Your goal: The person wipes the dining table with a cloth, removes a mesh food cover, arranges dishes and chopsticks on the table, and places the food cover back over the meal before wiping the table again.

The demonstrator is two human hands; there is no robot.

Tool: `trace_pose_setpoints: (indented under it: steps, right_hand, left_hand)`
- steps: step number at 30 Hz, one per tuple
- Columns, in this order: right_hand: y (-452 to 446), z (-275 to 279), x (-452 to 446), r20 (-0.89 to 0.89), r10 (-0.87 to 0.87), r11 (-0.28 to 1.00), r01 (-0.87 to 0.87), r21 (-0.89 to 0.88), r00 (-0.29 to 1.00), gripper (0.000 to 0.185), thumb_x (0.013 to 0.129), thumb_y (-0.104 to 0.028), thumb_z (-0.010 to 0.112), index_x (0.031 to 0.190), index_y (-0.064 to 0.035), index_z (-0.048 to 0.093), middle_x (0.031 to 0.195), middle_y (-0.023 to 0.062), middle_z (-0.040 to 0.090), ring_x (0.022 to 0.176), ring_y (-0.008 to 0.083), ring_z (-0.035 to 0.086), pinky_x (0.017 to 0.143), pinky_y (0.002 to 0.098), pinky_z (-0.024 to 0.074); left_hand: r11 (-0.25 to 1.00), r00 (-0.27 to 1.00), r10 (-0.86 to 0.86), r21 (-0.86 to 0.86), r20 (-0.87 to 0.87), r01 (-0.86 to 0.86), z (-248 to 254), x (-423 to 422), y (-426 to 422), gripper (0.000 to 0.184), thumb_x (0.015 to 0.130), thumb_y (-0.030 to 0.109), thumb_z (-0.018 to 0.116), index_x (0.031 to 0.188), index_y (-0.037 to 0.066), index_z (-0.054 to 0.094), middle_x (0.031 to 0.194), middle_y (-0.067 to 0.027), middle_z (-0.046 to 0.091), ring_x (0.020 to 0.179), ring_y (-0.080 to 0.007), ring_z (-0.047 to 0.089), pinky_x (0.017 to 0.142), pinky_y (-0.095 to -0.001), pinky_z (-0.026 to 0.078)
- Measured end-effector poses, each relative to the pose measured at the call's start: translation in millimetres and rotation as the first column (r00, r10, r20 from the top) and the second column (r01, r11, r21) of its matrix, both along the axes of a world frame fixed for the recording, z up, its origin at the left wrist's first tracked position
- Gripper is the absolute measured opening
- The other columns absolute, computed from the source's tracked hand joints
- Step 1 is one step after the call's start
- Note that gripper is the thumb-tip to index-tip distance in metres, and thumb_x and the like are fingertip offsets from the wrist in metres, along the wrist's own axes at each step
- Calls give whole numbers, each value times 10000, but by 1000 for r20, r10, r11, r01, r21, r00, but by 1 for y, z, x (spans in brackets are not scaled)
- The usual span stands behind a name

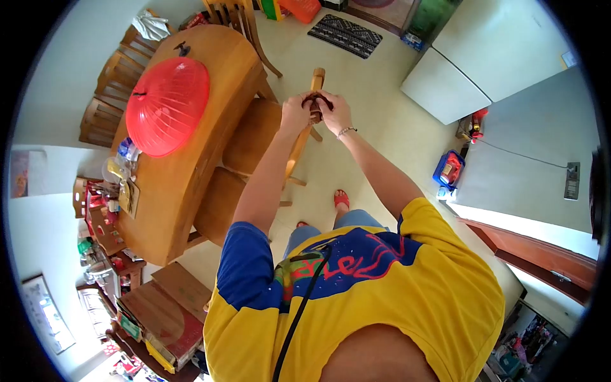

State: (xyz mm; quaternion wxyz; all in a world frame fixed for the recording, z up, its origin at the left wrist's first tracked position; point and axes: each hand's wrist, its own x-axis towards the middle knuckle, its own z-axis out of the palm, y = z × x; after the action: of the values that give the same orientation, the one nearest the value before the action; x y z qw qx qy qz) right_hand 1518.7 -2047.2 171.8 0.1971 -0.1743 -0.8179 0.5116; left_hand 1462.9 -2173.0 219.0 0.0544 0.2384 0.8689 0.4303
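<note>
A dark brown, cloth-like piece [316, 97] lies over the top of a wooden chair back [319, 75], between my two hands. My left hand [295, 113] grips it from the left, its fingers bent round the edge. From the right, my right hand [337, 114], with a bracelet at the wrist, pinches the other side. Both arms reach straight out ahead of me. Part of the cloth is hidden under my fingers. The chair stands beside the wooden table, its seat [252, 137] to the left of my arms.
A red mesh food cover [167, 107] sits on the wooden table [219, 51]. A second chair seat [218, 205] is tucked closer to me. Cardboard boxes [159, 312] stand at lower left. A fridge [439, 83], a blue basket [449, 169] and a patterned mat [345, 35] lie beyond.
</note>
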Motion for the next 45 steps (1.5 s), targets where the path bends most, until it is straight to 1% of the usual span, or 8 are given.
trace_pose_setpoints:
  steps: [7, 16, 19, 25, 31, 38, 42, 45]
  right_hand:
    - [-74, 13, 78, -111, 4, 990, 11, 138, 994, 274, 888, -191, 682, 1154, -127, 697, 925, 142, 592, 830, 279, 612, 741, 364, 517]
    - [-169, 17, 146, -37, 47, 984, -40, 174, 998, 299, 899, -211, 664, 1187, -134, 674, 928, 151, 564, 836, 313, 593, 770, 394, 501]
    - [-190, 3, 157, -76, 29, 991, -19, 129, 997, 302, 894, -209, 668, 1187, -137, 674, 905, 148, 565, 831, 308, 590, 776, 393, 495]
    - [-210, 5, 176, -18, 47, 992, -45, 120, 999, 311, 882, -189, 677, 1189, -139, 679, 894, 138, 565, 818, 295, 588, 769, 386, 494]
    - [-232, 9, 198, -33, 124, 988, -120, 101, 992, 331, 877, -169, 681, 1204, -115, 670, 934, 134, 581, 837, 284, 607, 752, 373, 506]
    - [-205, 47, 189, -310, -65, 982, 116, 150, 948, 367, 897, -81, 653, 1263, -76, 623, 1065, 159, 568, 901, 273, 621, 765, 357, 528]
    - [-192, 5, 166, -134, -91, 965, 55, -256, 987, 448, 880, -24, 633, 1322, -84, 580, 1155, 158, 535, 962, 253, 611, 814, 329, 529]
    - [-182, -5, 156, -118, -115, 969, 85, -234, 986, 426, 848, 1, 634, 1262, -87, 583, 1152, 171, 534, 1009, 302, 587, 871, 366, 506]
  left_hand:
    - [997, 964, 43, 48, 261, -57, 4, 68, -75, 281, 910, 50, 530, 1142, 52, 690, 892, -202, 706, 791, -315, 703, 742, -372, 563]
    - [999, 999, -19, -26, 29, 19, -6, 127, -169, 276, 898, 19, 539, 1133, 25, 684, 877, -198, 709, 757, -309, 705, 710, -385, 563]
    - [986, 1000, -13, 164, -28, 17, -18, 138, -190, 261, 879, 12, 559, 1102, 28, 693, 883, -192, 702, 769, -332, 693, 713, -392, 554]
    - [993, 986, -70, -102, -150, 55, -20, 156, -209, 274, 862, -1, 568, 1106, 36, 689, 962, -187, 698, 860, -326, 691, 760, -386, 550]
    - [997, 999, 40, 71, -35, -37, -10, 190, -239, 290, 851, -3, 583, 1121, 33, 683, 996, -193, 696, 888, -326, 692, 794, -389, 553]
    - [953, 940, 130, 302, -316, -31, 37, 190, -197, 247, 812, -31, 638, 1055, 13, 621, 1074, -178, 629, 958, -364, 626, 810, -398, 538]
    - [993, 919, 5, 108, -395, 41, -11, 168, -171, 244, 810, -46, 622, 1047, 10, 608, 1069, -163, 625, 943, -373, 606, 819, -425, 511]
    - [995, 931, -22, 82, -363, 55, -9, 161, -161, 197, 817, -50, 603, 1005, 3, 625, 1016, -164, 637, 940, -368, 610, 822, -437, 503]
